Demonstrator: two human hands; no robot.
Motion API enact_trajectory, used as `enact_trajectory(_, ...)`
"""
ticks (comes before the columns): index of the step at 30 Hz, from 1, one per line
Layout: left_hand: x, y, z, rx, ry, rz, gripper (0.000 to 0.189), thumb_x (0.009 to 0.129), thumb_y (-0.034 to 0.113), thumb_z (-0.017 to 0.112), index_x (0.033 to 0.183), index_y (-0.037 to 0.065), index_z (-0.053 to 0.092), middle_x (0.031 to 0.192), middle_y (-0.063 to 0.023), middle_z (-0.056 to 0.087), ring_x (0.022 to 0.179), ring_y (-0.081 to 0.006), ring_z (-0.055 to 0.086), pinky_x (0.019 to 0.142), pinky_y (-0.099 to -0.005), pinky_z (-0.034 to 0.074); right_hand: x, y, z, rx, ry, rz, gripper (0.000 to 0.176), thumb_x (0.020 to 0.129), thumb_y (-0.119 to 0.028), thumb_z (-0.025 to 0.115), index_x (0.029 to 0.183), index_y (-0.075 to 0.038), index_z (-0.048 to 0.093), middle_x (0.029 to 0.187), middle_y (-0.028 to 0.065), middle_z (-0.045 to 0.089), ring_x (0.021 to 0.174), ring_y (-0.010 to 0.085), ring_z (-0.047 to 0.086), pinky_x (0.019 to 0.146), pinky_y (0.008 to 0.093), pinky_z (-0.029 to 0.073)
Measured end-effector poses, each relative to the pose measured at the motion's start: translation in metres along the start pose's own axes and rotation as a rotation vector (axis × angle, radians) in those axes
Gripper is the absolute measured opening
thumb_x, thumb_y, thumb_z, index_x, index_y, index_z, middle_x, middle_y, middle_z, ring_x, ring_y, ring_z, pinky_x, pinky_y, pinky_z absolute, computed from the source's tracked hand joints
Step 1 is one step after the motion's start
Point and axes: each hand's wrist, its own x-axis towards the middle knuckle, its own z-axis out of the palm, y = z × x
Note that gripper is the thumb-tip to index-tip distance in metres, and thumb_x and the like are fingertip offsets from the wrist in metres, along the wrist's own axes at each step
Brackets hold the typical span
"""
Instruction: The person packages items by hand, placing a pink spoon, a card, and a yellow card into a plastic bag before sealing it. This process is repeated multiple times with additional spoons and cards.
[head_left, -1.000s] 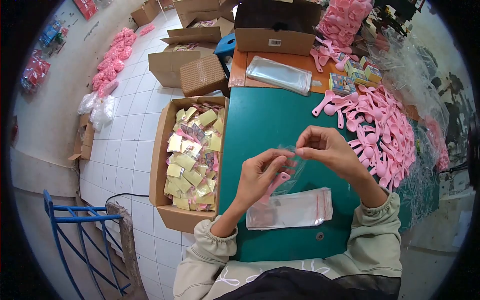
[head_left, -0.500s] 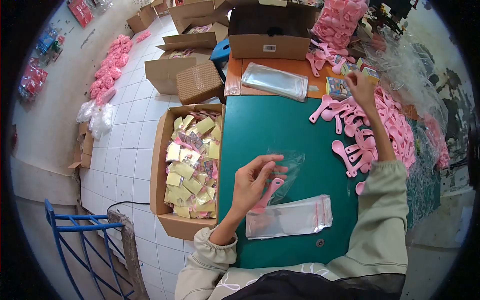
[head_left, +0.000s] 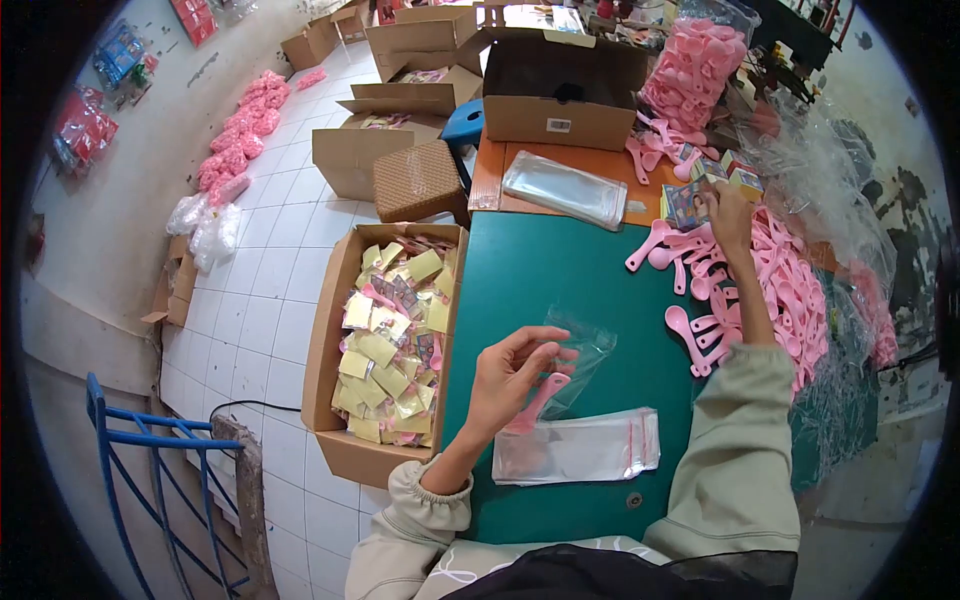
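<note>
My left hand (head_left: 508, 378) is closed over the green tabletop, gripping a clear plastic bag (head_left: 580, 368) together with a pink spoon (head_left: 538, 402). The spoon's handle points up beside my fingers, and my palm hides how far it sits in the bag. Below lies a stack of clear plastic bags (head_left: 575, 450) with red strips at one end. At the far right, my right hand (head_left: 731, 212) pinches a printed picture card (head_left: 686, 204) by its edge, tilted above a small card stack. Loose pink spoons (head_left: 785, 265) are heaped beside that forearm.
An open carton (head_left: 322, 390) of filled packets with yellow cards stands left of the table. Another clear bag stack (head_left: 565, 188) lies on the orange surface, near an open brown box (head_left: 560, 100). Crumpled plastic (head_left: 830, 190) and a bag of spoons (head_left: 694, 70) are at right.
My right hand has come down onto the card stack and now pinches a card, raised at a tilt. My left hand still grips the bag and spoon. The whole view has shifted slightly.
</note>
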Motion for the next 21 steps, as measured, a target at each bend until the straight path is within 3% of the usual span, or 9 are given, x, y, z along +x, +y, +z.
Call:
enact_trajectory(2,-0.001,0.000,0.002,-0.018,-0.010,-0.003,0.023,0.093,0.012,0.052,0.111,-0.001,0.056,0.095,-0.0130,0.066,0.083,-0.0174,0.066,0.068,-0.0267,0.055,-0.018,-0.055,-0.060,0.696,-0.287,0.008,0.016,0.085,-0.013,0.060,0.091,0.002,0.060,0.075,0.0066,0.062,0.067,0.0109,0.058,0.061,0.0273,0.046)
enact_trajectory(4,-0.002,0.001,0.004,-0.043,-0.040,-0.011,0.022,0.093,0.011,0.053,0.110,-0.002,0.057,0.095,-0.0130,0.066,0.083,-0.0173,0.066,0.069,-0.0273,0.055,-0.050,-0.099,-0.103,1.135,-0.577,0.137,0.012,0.086,-0.010,0.059,0.089,0.001,0.058,0.076,0.0025,0.060,0.068,0.0078,0.057,0.058,0.0242,0.046)
enact_trajectory(6,-0.002,0.002,0.007,-0.045,-0.049,-0.027,0.021,0.092,0.009,0.052,0.108,-0.003,0.058,0.094,-0.0119,0.066,0.082,-0.0144,0.064,0.070,-0.0256,0.056,-0.078,-0.131,-0.136,1.378,-0.607,0.219,0.010,0.086,-0.005,0.058,0.095,0.000,0.057,0.075,0.0031,0.061,0.064,0.0071,0.057,0.055,0.0216,0.049)
enact_trajectory(10,-0.003,-0.008,0.005,0.095,-0.088,0.057,0.019,0.092,0.009,0.053,0.104,-0.005,0.060,0.092,-0.0096,0.065,0.082,-0.0122,0.063,0.070,-0.0254,0.056,-0.099,-0.141,-0.160,1.115,-0.601,0.073,0.009,0.085,-0.002,0.059,0.093,0.000,0.056,0.074,0.0036,0.061,0.062,0.0067,0.057,0.053,0.0211,0.046)
enact_trajectory(12,-0.008,0.001,0.011,0.007,-0.113,0.010,0.019,0.092,0.009,0.053,0.102,-0.006,0.060,0.091,-0.0089,0.065,0.082,-0.0123,0.063,0.070,-0.0258,0.056,-0.098,-0.138,-0.165,0.999,-0.545,-0.042,0.009,0.085,-0.003,0.059,0.093,0.001,0.055,0.073,0.0040,0.061,0.061,0.0060,0.056,0.052,0.0210,0.045)
enact_trajectory(16,-0.009,-0.002,0.011,0.001,-0.135,0.048,0.020,0.092,0.009,0.054,0.102,-0.006,0.060,0.091,-0.0085,0.065,0.080,-0.0128,0.064,0.070,-0.0264,0.057,-0.102,-0.140,-0.174,1.052,-0.564,0.053,0.010,0.084,-0.003,0.060,0.092,0.001,0.056,0.071,0.0057,0.060,0.060,0.0070,0.056,0.054,0.0232,0.044)
enact_trajectory(21,-0.014,0.007,0.014,-0.022,-0.127,-0.007,0.022,0.092,0.011,0.054,0.103,-0.007,0.059,0.091,-0.0088,0.064,0.083,-0.0163,0.064,0.071,-0.0274,0.056,-0.099,-0.140,-0.184,0.894,-0.632,-0.139,0.014,0.079,-0.002,0.062,0.092,0.000,0.057,0.075,0.0109,0.061,0.062,0.0176,0.060,0.057,0.0289,0.046)
